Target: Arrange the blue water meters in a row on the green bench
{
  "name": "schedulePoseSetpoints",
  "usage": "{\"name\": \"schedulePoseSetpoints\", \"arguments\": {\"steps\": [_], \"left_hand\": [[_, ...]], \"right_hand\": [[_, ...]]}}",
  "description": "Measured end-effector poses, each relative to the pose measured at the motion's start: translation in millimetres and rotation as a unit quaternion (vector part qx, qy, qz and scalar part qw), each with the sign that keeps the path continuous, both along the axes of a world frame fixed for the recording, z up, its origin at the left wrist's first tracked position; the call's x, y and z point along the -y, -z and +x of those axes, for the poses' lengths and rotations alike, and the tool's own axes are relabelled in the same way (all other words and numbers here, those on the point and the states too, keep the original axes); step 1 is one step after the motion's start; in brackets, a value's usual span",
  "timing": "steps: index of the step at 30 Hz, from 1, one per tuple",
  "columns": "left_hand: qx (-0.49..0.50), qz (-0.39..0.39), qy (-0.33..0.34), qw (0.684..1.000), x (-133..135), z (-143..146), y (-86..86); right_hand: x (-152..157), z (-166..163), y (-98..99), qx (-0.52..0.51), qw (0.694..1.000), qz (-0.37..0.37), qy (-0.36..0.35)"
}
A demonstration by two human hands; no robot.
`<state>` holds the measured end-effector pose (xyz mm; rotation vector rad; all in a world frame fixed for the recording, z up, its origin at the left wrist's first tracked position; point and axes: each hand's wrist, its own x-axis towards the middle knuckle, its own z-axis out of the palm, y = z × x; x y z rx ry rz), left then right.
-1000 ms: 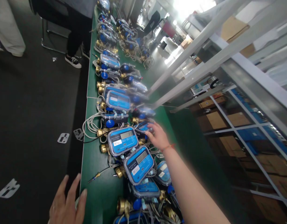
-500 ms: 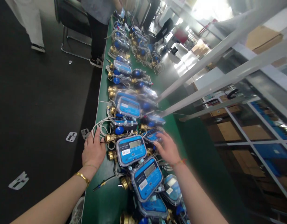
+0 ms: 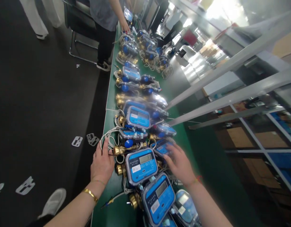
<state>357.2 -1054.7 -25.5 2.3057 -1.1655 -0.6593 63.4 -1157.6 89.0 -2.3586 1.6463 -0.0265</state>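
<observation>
My left hand point(image 3: 102, 165) lies at the table's left edge, fingers stretched forward and apart. Its fingertips touch a coil of pale cable point(image 3: 109, 134), and its thumb is close to a brass pipe fitting point(image 3: 119, 150). Slightly blurred, my right hand point(image 3: 180, 164) rests its parted fingers on the right end of a tilted blue meter point(image 3: 160, 147). Between my hands, a blue water meter point(image 3: 142, 165) with a grey display lies face up. Nearer to me is another blue meter point(image 3: 159, 199), partly over others. The undersides of my fingers are hidden.
Rows of meters with cables and brass fittings run along the green table point(image 3: 109, 97). White posts point(image 3: 221, 69) slant along its right side. A co-worker's hand point(image 3: 124, 26) is at the far end. A chair point(image 3: 80, 19) and flat white pieces point(image 3: 77, 141) are on the left.
The whole view has shifted, so things appear lower and further right. My hands keep their places beside the same meters. The far co-worker's arm now reaches down over the table.
</observation>
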Motion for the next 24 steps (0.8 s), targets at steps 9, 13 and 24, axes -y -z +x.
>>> {"name": "schedulePoseSetpoints", "arguments": {"steps": [9,13,24], "left_hand": [[-0.052,0.008,0.018,0.998,-9,-12,7.0],[-0.131,0.038,0.098,0.986,-15,-2,9.4],[-0.076,0.209,0.26,0.94,-132,276,118.9]], "right_hand": [[5,64,-29.5,0.009,0.991,-0.066,0.119],[17,152,-24.1,0.076,0.985,-0.033,0.15],[16,187,26.6,-0.03,0.977,-0.174,0.116]]}}
